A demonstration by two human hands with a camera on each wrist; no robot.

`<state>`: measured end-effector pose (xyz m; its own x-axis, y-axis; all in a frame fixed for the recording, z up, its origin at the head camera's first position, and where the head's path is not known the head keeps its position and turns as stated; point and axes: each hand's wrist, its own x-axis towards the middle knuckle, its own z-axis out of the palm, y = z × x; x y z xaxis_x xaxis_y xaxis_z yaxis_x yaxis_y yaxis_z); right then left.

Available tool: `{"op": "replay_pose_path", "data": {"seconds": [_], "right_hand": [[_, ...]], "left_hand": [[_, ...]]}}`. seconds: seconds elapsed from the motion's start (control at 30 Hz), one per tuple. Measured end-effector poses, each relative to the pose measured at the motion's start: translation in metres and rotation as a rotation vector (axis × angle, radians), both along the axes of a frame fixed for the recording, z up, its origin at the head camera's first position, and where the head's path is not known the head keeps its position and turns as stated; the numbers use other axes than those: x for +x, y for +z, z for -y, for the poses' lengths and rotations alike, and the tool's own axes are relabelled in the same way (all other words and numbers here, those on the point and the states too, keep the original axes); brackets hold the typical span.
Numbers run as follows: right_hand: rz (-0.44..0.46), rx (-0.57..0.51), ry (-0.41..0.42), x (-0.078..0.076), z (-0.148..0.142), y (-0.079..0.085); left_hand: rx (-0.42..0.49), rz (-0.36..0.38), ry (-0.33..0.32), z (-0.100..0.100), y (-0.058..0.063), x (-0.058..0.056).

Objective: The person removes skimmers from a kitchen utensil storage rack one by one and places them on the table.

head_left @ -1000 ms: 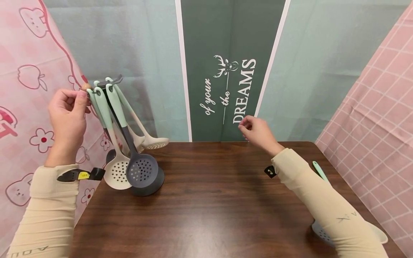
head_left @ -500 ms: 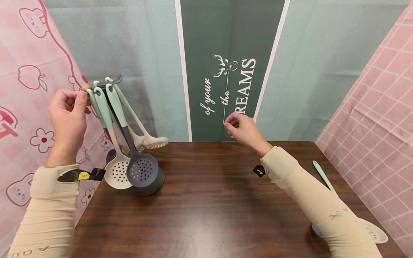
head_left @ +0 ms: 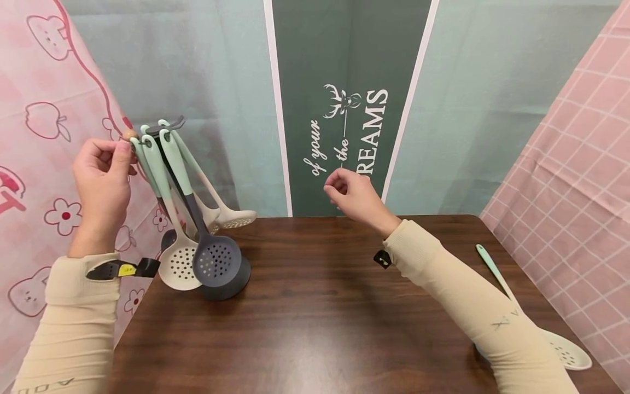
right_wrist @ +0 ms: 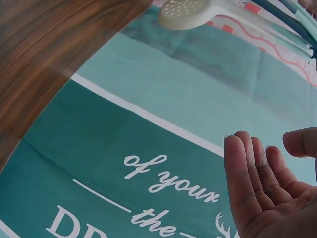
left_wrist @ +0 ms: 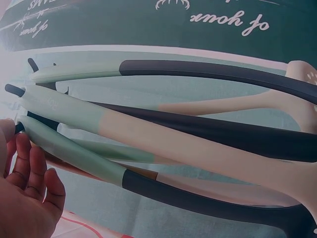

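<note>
Hanging behind the brown surface (head_left: 295, 306), the green cloth (head_left: 351, 44) closes off the room, with a pink cloth (head_left: 39, 137) on the left and a pink checked cloth (head_left: 576, 153) on the right. Toward the surface's left edge stands the rack (head_left: 239, 282), hung with slotted spoons (head_left: 216, 261); a cream spoon (head_left: 573, 353) lies at the right, partly behind the sleeve (head_left: 458, 295). The right hand (head_left: 356, 198) is in midair, holding nothing, fingers loosely bent. The left hand (head_left: 103, 178) seems to pinch a hook (left_wrist: 19, 128) beside a handle's top. To steady the rack well, I'd pinch lightly and pull level, so nothing swings or tips.
</note>
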<state>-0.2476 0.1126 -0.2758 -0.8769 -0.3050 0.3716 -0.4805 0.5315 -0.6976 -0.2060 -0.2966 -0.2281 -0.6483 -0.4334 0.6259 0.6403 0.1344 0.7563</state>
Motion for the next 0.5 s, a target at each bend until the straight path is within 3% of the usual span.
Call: {"op": "replay_pose_path", "data": {"seconds": [0.5], "right_hand": [[-0.012,0.018,0.037,0.0,0.026,0.012]], "left_hand": [[-0.003,0.014,0.028,-0.001,0.003,0.001]]}}
